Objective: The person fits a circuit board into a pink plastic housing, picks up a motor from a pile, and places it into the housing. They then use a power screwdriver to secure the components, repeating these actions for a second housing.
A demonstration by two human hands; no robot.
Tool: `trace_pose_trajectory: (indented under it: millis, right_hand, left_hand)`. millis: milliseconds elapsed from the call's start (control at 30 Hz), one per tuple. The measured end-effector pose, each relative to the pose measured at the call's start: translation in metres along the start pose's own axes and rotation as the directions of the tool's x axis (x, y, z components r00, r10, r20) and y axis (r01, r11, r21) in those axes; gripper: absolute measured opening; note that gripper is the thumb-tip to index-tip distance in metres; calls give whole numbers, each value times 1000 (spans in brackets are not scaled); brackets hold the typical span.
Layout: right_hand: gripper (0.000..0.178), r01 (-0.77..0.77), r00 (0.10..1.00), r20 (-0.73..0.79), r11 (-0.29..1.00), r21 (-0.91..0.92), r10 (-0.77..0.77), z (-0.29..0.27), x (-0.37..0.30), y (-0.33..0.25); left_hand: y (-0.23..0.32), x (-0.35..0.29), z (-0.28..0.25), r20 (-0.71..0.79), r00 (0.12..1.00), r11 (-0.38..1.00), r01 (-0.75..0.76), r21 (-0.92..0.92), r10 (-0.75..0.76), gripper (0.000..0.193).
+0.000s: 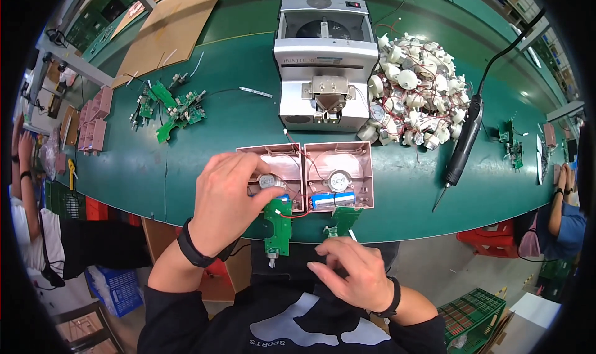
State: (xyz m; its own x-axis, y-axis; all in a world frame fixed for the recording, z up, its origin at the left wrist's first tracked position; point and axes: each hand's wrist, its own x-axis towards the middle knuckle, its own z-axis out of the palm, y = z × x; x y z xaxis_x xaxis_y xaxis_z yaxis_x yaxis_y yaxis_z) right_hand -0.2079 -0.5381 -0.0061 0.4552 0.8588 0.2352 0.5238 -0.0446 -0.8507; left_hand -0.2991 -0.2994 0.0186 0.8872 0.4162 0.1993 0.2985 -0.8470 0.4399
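Two pink plastic housings stand side by side at the table's front edge, a left housing [294, 202] and a right housing [369, 175]. My left hand [223, 199] reaches over the left one, thumb and forefinger closed around a small round metal motor [267, 181]. Below it a green circuit board [279, 230] hangs over the edge, with red and black wires. The right housing holds another round motor [339, 181] and a blue battery [333, 200]; a second circuit board [343, 220] lies at its front. My right hand [357, 272] hovers just below that board, fingers loosely apart, holding nothing.
A grey machine [326, 62] stands behind the housings. Right of it are a heap of white motors with wires [416, 90] and a black electric screwdriver [465, 143]. Circuit boards [171, 106] lie at left, near stacked pink housings [94, 121]. Other people's arms [562, 186] show at both sides.
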Motion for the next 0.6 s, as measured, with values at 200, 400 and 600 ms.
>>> trace_pose_trajectory:
  millis: [200,400,600]
  right_hand:
    - [15,-124,957,-278,985,-122,86,-52,-22,-2]
    - [27,-340,756,-642,913,-224,124,-109,-15,59]
    - [46,-583,709,-691,669,-462,141,-133,13,96]
  left_hand:
    - [5,16,-10,56,998,998,-21,-58,24,41]
    - [-21,8,-6,-60,998,974,17,-224,-31,46]
    - [-27,2,-3,39,998,956,51,-287,-42,52]
